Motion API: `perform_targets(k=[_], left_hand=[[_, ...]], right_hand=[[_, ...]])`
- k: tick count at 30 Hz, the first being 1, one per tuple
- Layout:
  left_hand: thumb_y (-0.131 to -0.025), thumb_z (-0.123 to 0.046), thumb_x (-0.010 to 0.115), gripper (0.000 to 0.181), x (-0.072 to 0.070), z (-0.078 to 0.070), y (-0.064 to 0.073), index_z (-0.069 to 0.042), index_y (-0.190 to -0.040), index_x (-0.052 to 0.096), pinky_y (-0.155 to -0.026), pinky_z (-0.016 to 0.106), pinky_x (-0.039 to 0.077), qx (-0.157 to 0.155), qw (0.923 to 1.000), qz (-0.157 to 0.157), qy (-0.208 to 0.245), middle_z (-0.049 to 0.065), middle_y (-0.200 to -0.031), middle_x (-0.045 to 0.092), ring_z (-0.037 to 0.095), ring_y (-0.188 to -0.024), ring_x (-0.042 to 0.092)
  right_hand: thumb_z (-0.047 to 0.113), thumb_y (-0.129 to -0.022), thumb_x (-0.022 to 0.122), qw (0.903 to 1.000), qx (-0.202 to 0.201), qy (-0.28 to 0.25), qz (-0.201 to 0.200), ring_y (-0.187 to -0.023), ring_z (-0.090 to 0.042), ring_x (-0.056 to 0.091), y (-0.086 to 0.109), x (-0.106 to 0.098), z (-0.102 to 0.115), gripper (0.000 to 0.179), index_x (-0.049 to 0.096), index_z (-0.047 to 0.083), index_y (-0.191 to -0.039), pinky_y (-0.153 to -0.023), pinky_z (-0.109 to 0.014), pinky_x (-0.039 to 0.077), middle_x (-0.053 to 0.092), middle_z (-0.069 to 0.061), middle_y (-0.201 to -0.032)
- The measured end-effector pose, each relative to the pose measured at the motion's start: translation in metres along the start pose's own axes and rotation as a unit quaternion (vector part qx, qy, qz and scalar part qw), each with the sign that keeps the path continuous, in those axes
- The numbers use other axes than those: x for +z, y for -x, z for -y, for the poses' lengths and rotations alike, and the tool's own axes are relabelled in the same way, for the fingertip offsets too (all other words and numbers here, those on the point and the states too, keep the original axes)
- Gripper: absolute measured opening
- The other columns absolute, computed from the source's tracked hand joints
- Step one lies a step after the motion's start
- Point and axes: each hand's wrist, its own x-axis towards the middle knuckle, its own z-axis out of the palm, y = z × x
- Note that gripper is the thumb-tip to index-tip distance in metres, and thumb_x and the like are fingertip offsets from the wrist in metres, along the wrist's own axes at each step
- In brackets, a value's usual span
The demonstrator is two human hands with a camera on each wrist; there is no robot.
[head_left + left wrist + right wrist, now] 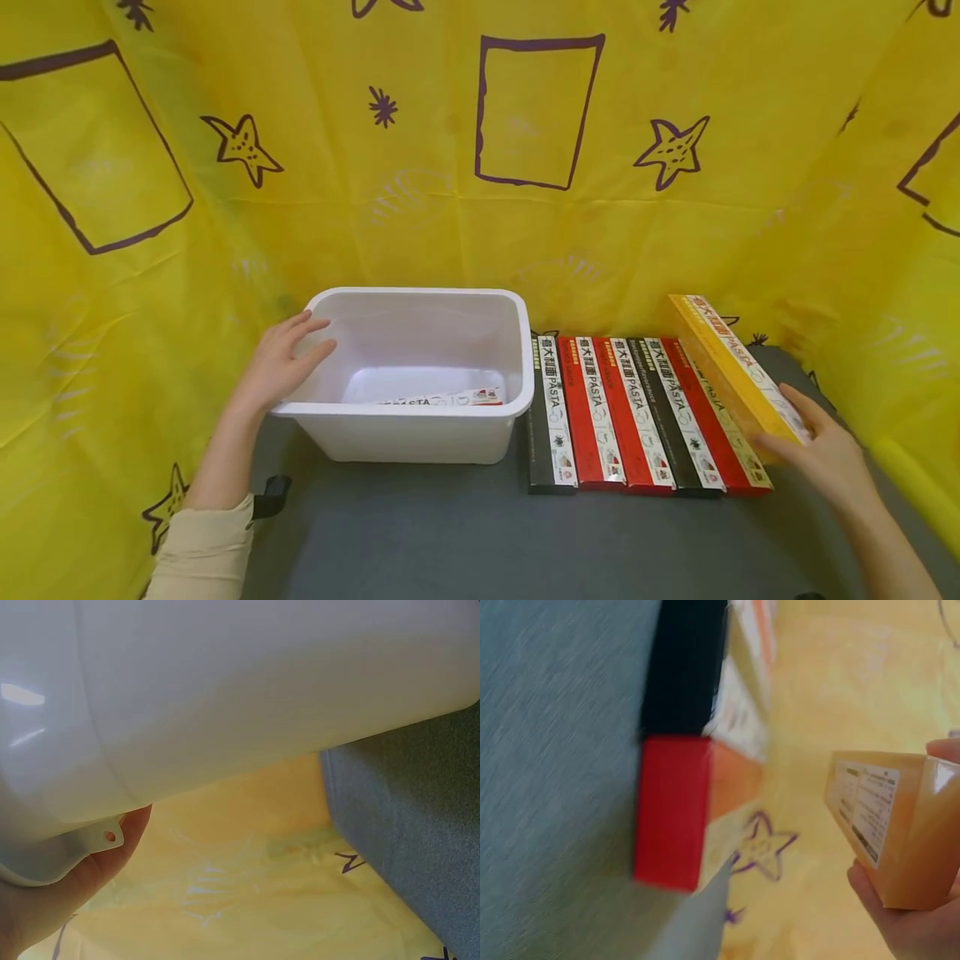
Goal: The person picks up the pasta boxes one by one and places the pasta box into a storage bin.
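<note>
My right hand point(828, 458) grips the near end of a yellow pasta box point(738, 367), its far end tilted up over the right side of a row of pasta boxes. In the right wrist view, the fingers and thumb hold the yellow box point(900, 825) from opposite sides. My left hand point(281, 358) lies at the left rim of a white plastic bin point(412, 433), fingers extended over its inside. The left wrist view shows part of the left hand point(82, 889) behind the bin's rim tab. A pasta box point(450, 398) lies inside the bin, partly hidden by the front wall.
Right of the bin, several red and black pasta boxes point(600, 417) lie side by side, white strips up. They rest on a dark grey table point(465, 533). A yellow patterned cloth point(420, 225) hangs behind and along both sides.
</note>
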Motion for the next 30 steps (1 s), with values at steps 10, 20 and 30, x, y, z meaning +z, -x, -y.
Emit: perform_targets(k=[10,20,30], left_hand=[[-0.099,-0.035,0.056,0.055,-0.002,-0.001,-0.004,0.003,-0.138,0.050,-0.106,0.070,0.016,-0.001,1.0000,0.003,0.006,0.029,-0.152,0.029,0.053,-0.136,0.021],[-0.099,-0.035,0.056,0.055,-0.002,-0.002,-0.002,0.003,-0.139,0.050,-0.106,0.070,0.016,-0.003,1.0000,0.002,0.003,0.029,-0.152,0.029,0.053,-0.136,0.022],[-0.099,-0.035,0.056,0.055,0.000,0.000,0.000,0.003,-0.138,0.050,-0.106,0.070,0.015,-0.003,1.0000,-0.001,0.007,0.029,-0.152,0.029,0.054,-0.136,0.022]], right_hand=[[0.033,-0.088,0.071,0.9966,-0.048,-0.062,0.023,-0.088,-0.011,0.047,0.001,0.008,0.049,0.080,0.027,0.033,-0.155,-0.064,-0.026,0.048,0.044,-0.012,-0.131],[0.023,-0.087,0.071,0.9869,-0.121,-0.093,0.051,-0.094,-0.015,0.047,-0.004,0.016,0.098,0.077,0.033,0.026,-0.153,-0.067,-0.025,0.049,0.043,-0.012,-0.136],[0.018,-0.086,0.071,0.9697,-0.168,-0.148,0.097,-0.099,-0.022,0.051,-0.009,0.031,0.134,0.073,0.038,0.023,-0.151,-0.068,-0.030,0.053,0.046,-0.007,-0.136]])
